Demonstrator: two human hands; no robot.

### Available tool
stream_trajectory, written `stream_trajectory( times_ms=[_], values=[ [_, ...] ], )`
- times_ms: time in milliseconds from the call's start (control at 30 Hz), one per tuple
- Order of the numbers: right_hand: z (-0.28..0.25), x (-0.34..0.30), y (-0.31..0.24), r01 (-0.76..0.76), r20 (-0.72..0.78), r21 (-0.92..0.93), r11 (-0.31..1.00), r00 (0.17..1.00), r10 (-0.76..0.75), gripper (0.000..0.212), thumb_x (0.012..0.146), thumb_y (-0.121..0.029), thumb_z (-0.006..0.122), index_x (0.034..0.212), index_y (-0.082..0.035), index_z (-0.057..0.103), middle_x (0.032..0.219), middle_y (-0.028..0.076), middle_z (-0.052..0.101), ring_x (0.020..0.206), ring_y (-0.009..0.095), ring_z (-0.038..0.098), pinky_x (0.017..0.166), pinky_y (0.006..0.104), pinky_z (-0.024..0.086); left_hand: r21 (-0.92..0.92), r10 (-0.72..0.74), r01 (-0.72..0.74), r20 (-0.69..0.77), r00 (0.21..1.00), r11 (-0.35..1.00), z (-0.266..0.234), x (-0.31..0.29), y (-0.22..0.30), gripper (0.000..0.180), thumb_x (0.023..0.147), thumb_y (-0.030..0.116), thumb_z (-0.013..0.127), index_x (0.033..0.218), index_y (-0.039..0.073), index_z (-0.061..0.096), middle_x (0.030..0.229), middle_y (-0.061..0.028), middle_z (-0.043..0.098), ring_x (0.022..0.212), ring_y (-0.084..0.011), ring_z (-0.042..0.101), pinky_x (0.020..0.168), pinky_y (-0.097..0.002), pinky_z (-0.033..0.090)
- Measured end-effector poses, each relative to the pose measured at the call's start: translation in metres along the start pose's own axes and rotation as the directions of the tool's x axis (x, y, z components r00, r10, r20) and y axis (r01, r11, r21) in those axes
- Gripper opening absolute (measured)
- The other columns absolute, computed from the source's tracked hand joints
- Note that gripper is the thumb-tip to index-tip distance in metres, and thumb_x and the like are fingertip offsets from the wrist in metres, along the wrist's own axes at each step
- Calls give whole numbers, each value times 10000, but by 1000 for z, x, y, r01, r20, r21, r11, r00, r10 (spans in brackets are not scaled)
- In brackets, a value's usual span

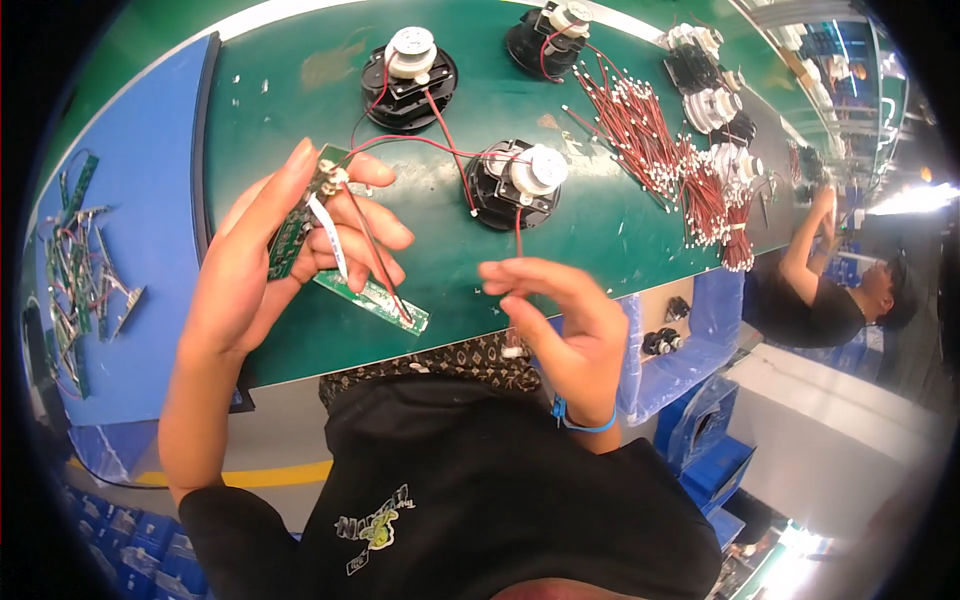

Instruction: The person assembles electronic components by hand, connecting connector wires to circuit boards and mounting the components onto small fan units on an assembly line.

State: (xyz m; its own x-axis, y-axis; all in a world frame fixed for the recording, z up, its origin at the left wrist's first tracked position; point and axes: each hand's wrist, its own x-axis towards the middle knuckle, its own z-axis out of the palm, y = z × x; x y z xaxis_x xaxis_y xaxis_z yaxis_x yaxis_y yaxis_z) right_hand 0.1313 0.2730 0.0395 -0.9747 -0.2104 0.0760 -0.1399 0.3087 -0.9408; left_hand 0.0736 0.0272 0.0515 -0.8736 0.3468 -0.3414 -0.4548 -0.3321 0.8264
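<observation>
My left hand (pixel 250 250) is closed around a green circuit board (pixel 288 240), which is tilted upright. A white ribbon cable (pixel 328 235) hangs off that board. Dark red wires run from it to a second green circuit board (pixel 375 302), lower down by the table's front edge. Another red wire links the held board to a round black motor unit (pixel 515 183) with a white top. From that unit a wire drops to my right hand (pixel 565 330), whose thumb and forefinger are curled around it. A white connector (pixel 514 351) shows below those fingers.
Two more motor units (pixel 408 80) (pixel 548 42) stand at the back of the green table (pixel 300 110). Bundles of red wires (pixel 640 130) lie at right. A blue mat (pixel 140 200) at left bears several boards. A person (pixel 840 290) sits far right.
</observation>
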Motion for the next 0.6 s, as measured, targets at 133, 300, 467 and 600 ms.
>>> stream_trajectory(
  times_ms=[133, 300, 467, 600],
  values=[
    [-9, 9, 1, 201, -156, -80, 976, 965, -211, 343, 749, 141, 711, 1061, -1, 700, 1023, 139, 709, 832, 152, 669, 715, 276, 543, -2, -7, 7, 5, 1000, 1000, 2, 1, 0, 534, 1064, 413, 279, 1182, -38, 539, 859, -172, 685, 679, -247, 676, 575, -293, 504],
    [0, 24, -12, 322, -301, -55, 945, 897, -323, 195, 785, 101, 718, 970, 42, 703, 1008, 167, 697, 858, 191, 666, 701, 243, 530, 3, 0, 0, 108, 994, 1000, -7, 2, -1, 543, 1061, 410, 304, 1193, -60, 543, 925, -187, 693, 769, -239, 694, 656, -291, 513],
    [5, 30, -12, 231, -310, 443, 866, 946, -94, 129, 886, 53, 656, 1010, 85, 638, 992, 171, 703, 942, 177, 664, 826, 299, 528, 41, -1, -3, 88, 996, 999, -6, -1, -2, 519, 1061, 411, 309, 1172, -34, 552, 927, -186, 694, 777, -238, 696, 667, -288, 520],
    [3, 31, -11, 144, -268, 537, 831, 964, 6, 148, 905, 39, 642, 1045, 78, 613, 934, 156, 709, 883, 168, 677, 772, 262, 518, 52, 1, -5, 82, 997, 999, -3, -1, -1, 521, 1062, 414, 305, 1171, -32, 551, 924, -191, 694, 781, -243, 699, 671, -288, 524]
  ],
)
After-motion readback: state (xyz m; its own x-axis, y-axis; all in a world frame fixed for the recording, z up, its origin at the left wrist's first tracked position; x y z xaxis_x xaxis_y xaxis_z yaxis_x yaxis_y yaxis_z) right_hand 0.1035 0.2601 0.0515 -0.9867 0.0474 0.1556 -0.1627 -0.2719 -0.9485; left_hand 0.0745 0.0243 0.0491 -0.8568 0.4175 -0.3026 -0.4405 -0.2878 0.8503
